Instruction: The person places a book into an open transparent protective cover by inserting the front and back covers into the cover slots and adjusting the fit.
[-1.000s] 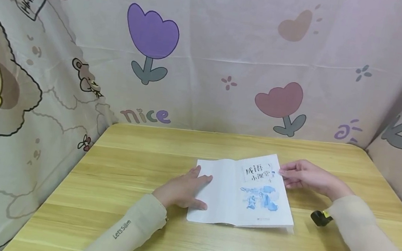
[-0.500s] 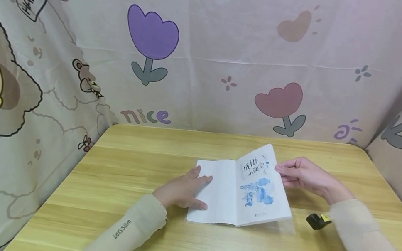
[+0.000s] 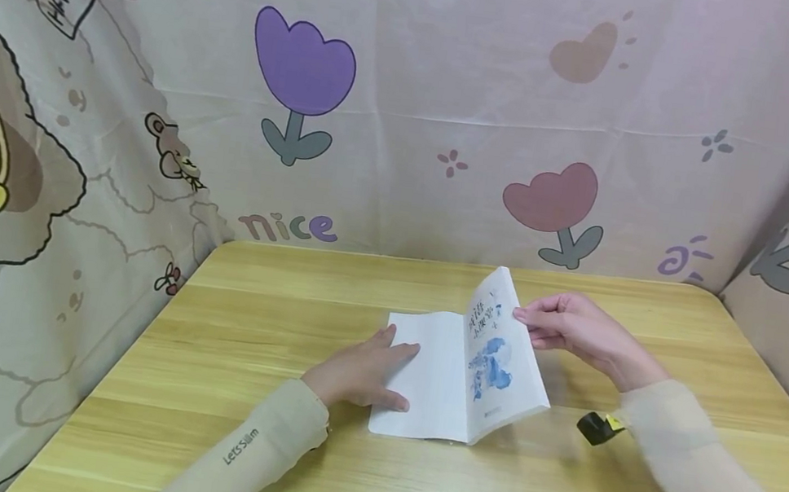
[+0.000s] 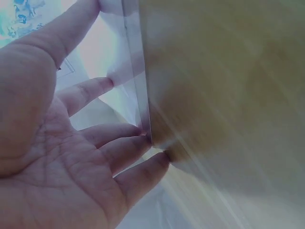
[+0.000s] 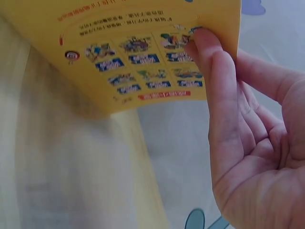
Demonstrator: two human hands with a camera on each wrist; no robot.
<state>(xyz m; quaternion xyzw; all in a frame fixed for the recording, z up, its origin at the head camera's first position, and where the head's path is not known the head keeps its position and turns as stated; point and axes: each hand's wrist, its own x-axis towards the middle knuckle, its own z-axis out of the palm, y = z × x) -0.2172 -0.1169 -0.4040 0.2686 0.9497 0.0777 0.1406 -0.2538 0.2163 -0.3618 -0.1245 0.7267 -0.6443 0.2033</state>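
Note:
A paperback book point(image 3: 430, 378) lies open on the wooden table, its white left leaf flat. The right-hand part, a white title page point(image 3: 493, 373) with dark characters and a blue picture, stands tilted up from the spine. My left hand point(image 3: 360, 369) rests on the left leaf's outer edge with fingers spread; its fingertips point(image 4: 106, 83) touch the edge in the left wrist view. My right hand point(image 3: 579, 330) pinches the raised part's outer edge between thumb and fingers. Beneath, the right wrist view shows the yellow back cover point(image 5: 143, 71) with small pictures.
A faint transparent sheet point(image 3: 544, 441) shows on the wooden table point(image 3: 269, 304) below the raised pages. Printed cloth point(image 3: 410, 117) hangs behind the table and along both sides. A small black and yellow device point(image 3: 597, 428) sits at my right sleeve.
My right hand has moved left and slightly up, tilting the right-hand part of the book more steeply off the table. The left hand has stayed in place on the left leaf.

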